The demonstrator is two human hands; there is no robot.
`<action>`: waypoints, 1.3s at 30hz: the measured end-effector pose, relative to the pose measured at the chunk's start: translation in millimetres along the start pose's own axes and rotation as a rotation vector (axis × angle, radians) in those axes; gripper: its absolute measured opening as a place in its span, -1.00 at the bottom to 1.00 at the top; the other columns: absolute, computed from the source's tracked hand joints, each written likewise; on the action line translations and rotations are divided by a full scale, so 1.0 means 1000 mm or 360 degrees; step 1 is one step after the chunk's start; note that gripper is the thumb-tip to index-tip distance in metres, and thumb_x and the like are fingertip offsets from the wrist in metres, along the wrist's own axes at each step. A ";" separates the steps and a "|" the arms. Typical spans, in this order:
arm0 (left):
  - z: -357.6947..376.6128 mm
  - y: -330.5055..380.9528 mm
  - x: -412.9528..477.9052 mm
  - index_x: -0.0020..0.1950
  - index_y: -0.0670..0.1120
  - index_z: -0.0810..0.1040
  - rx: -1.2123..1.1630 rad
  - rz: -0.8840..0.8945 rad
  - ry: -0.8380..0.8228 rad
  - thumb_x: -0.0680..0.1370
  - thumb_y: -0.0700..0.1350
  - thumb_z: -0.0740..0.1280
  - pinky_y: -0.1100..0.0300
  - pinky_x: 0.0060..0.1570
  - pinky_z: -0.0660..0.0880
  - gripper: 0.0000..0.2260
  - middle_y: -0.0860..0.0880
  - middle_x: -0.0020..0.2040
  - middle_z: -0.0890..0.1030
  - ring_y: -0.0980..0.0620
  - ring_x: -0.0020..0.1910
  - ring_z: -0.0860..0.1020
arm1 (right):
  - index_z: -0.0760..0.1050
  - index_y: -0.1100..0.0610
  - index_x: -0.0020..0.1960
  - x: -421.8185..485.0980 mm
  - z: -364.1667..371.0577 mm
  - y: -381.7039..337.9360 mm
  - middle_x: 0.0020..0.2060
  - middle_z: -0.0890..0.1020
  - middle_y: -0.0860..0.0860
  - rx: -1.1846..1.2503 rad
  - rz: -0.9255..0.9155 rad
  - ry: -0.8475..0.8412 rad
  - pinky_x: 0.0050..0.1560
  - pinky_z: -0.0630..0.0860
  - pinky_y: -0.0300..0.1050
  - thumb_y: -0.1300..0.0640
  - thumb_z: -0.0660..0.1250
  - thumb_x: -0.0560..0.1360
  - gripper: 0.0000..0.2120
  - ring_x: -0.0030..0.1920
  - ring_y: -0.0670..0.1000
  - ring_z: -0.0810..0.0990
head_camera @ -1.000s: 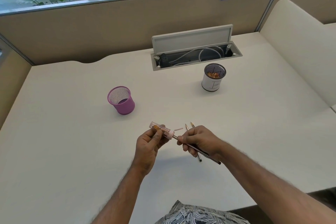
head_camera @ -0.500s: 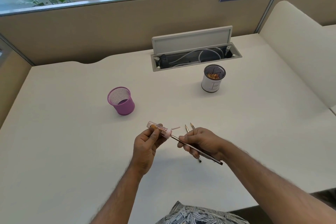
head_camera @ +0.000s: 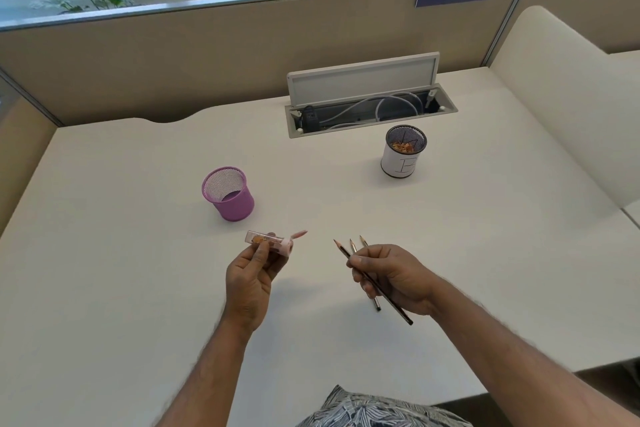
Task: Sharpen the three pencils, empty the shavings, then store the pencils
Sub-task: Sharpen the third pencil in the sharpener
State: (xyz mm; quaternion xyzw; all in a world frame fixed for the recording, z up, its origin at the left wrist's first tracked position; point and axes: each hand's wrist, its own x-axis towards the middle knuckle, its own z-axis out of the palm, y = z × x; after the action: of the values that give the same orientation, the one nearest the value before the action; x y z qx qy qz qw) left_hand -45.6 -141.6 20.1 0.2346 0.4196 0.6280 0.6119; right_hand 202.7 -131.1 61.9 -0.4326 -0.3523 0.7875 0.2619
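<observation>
My left hand (head_camera: pixel 251 277) grips a pink sharpener (head_camera: pixel 270 242) with a clear chamber that shows orange shavings, and its small cap hangs open at the right end. My right hand (head_camera: pixel 391 274) holds one dark pencil (head_camera: pixel 375 284), its sharpened tip pointing up and left, clear of the sharpener. Two more pencils (head_camera: pixel 356 244) lie on the desk under that hand, only their tips and one end showing. A purple mesh cup (head_camera: pixel 228 194) stands beyond my left hand. Farther right, a black mesh cup with a white wrap (head_camera: pixel 403 156) holds shavings.
The white desk (head_camera: pixel 121 253) is walled by tan partitions. An open cable tray (head_camera: pixel 370 107) with its lid raised sits at the back, just behind the shavings cup. A cream panel (head_camera: pixel 568 97) rises along the right side.
The pencil has come out of the sharpener. My right hand drew it away to the right, and my left hand shifted left with the sharpener.
</observation>
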 end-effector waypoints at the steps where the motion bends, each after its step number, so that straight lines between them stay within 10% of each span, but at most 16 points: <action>1: 0.001 -0.001 -0.002 -0.11 -0.20 0.72 0.0003 -0.0005 0.0004 0.53 -0.17 0.25 0.14 0.00 0.61 -0.76 -0.16 -0.10 0.71 -0.08 -0.03 0.69 | 0.60 0.16 -0.17 0.000 0.000 0.000 -0.32 0.59 0.08 0.0007 -0.0020 0.0007 -0.40 0.43 -0.21 0.11 0.45 0.40 -0.89 -0.43 -0.01 0.49; 23: 0.009 -0.010 -0.014 0.10 -0.35 0.55 0.0054 -0.0059 0.0025 0.52 -0.15 0.27 0.15 -0.06 0.62 -0.71 -0.15 -0.10 0.71 -0.08 -0.05 0.69 | 0.58 0.14 -0.21 -0.005 0.004 0.001 -0.31 0.59 0.07 0.0055 -0.0078 0.0079 -0.34 0.48 -0.18 0.19 0.49 0.35 -0.90 -0.39 0.01 0.52; 39: -0.007 -0.014 -0.017 0.08 -0.30 0.61 0.0107 -0.0087 0.0101 0.53 -0.13 0.29 0.13 -0.06 0.62 -0.73 -0.19 -0.04 0.71 -0.11 -0.01 0.69 | 0.61 0.00 -0.16 0.049 0.025 0.046 -0.35 0.59 -0.19 -0.1184 -0.0249 0.1224 -0.24 0.44 -0.21 0.08 0.44 0.42 -0.97 -0.26 -0.15 0.58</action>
State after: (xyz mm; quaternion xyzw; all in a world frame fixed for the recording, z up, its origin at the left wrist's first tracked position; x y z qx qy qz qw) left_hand -41.0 -161.3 9.1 0.2234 0.4659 0.6038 0.6070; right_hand 152.2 -131.8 11.1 -0.7256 -0.5173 0.3727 0.2588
